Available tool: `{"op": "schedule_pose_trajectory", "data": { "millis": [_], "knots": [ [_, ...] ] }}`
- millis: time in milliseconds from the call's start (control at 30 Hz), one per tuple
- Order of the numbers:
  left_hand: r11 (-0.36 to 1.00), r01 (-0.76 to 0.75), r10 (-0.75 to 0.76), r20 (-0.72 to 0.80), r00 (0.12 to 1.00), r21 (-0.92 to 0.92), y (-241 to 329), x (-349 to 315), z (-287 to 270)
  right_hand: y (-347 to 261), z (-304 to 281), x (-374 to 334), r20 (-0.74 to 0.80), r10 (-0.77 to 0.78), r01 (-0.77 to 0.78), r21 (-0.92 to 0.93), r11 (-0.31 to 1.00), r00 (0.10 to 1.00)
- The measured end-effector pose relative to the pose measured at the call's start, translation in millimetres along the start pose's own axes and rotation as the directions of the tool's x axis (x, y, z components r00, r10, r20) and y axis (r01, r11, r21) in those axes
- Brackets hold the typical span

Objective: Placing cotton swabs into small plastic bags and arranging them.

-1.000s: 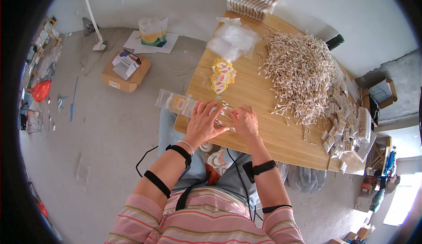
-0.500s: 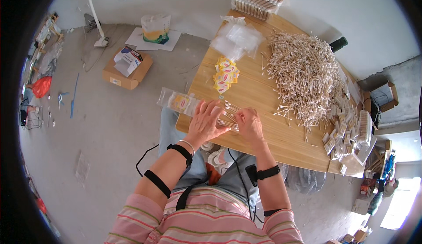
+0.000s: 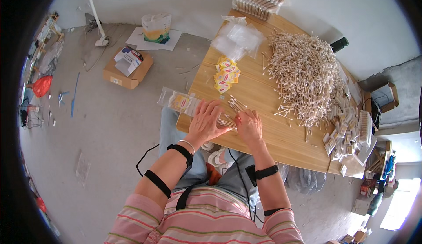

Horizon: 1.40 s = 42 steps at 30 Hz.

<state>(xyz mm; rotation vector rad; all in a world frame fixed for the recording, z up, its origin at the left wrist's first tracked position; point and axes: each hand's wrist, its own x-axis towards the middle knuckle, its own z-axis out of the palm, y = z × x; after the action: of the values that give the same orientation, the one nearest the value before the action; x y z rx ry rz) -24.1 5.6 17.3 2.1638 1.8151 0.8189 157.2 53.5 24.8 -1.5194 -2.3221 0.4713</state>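
At the near left edge of the table, my left hand [image 3: 205, 118] is closed over a clear plastic bag [image 3: 165, 97] with cotton swabs and a yellow-and-white card inside. Several swabs [image 3: 227, 122] stick out to the right from beneath that hand, toward the other one. Just beside it, my right hand [image 3: 249, 126] is closed on a small bunch of cotton swabs [image 3: 237, 103], whose tips fan out toward the far left. Its fingertips are partly hidden. Farther back on the table lie several yellow-and-white cards [image 3: 226, 74].
A large heap of loose cotton swabs [image 3: 303, 72] covers the table's right part. Small packs [image 3: 345, 134] crowd the right end. Flat clear bags [image 3: 237, 39] lie at the back, near stacked swab packs [image 3: 259, 0]. A cardboard box [image 3: 127, 81] sits on the floor at left.
The bunch of swabs at my right hand has swung to point more away from me, and its tips have moved farther back. My left hand and the bag hardly differ.
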Motion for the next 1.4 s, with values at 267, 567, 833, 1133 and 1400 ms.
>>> {"op": "schedule_pose_trajectory", "data": {
  "millis": [267,567,833,1133,1400],
  "knots": [
    [1.0,0.007,-0.008,0.023,1.0,0.027,0,1,-1,-5,0,2,-0.004,-0.005,0.005,-0.035,0.999,1.0],
    [1.0,0.004,-0.004,0.02,1.0,0.018,1,1,-1,-14,-6,8,0.089,0.047,-0.037,-0.109,0.993,0.995],
    [1.0,-0.001,0.001,0.013,1.0,0.007,2,1,-3,-17,3,16,0.155,-0.067,0.124,-0.397,0.909,0.986],
    [1.0,0.009,-0.009,0.023,1.0,0.003,2,1,-2,25,-20,6,-0.118,0.092,-0.048,0.334,0.941,0.989],
    [1.0,0.027,-0.027,0.031,0.999,0.015,-3,-2,-1,56,-85,-54,0.026,0.342,-0.314,0.47,0.825,0.939]
  ]
}}
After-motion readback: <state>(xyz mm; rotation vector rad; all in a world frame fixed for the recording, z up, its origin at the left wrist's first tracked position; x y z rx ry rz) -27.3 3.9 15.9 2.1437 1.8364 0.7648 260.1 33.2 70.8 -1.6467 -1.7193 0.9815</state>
